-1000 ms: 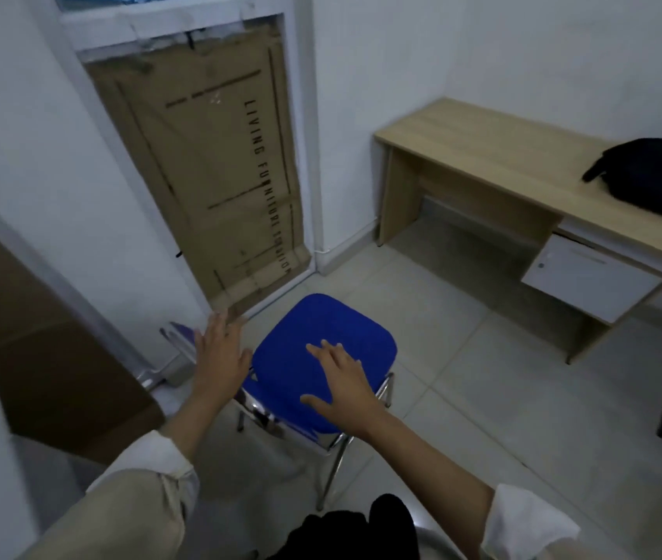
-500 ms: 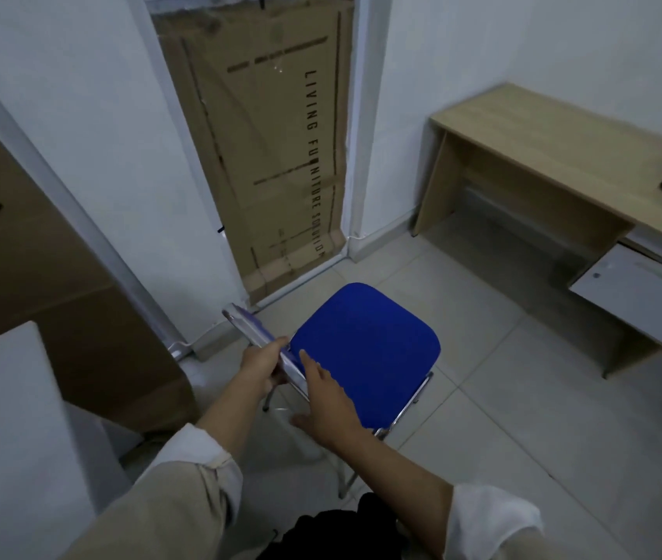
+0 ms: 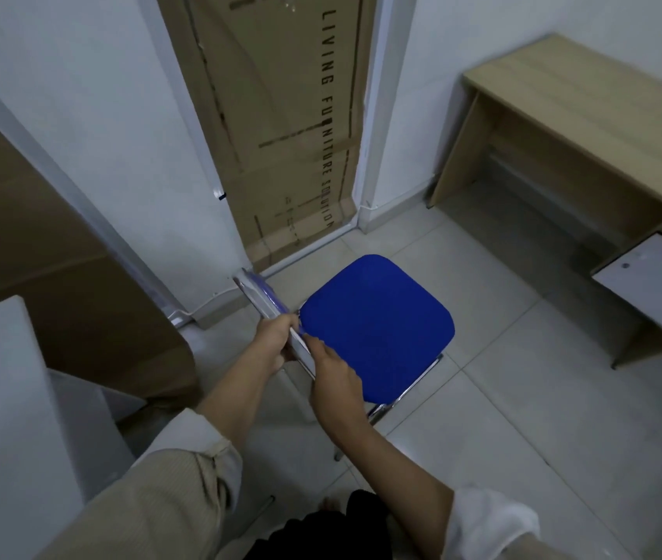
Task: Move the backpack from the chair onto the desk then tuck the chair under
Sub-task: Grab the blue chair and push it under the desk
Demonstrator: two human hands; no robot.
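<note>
Both hands are closed on the chair's backrest — left hand wrapped round its top edge, right hand just beside it, fingers curled over the same edge. The blue seat extends away from the grip toward the desk, whose open knee space lies ahead and to the right. The backpack is out of view.

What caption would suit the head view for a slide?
Both hands, left and right, grip the backrest of the blue chair near the desk.
</note>
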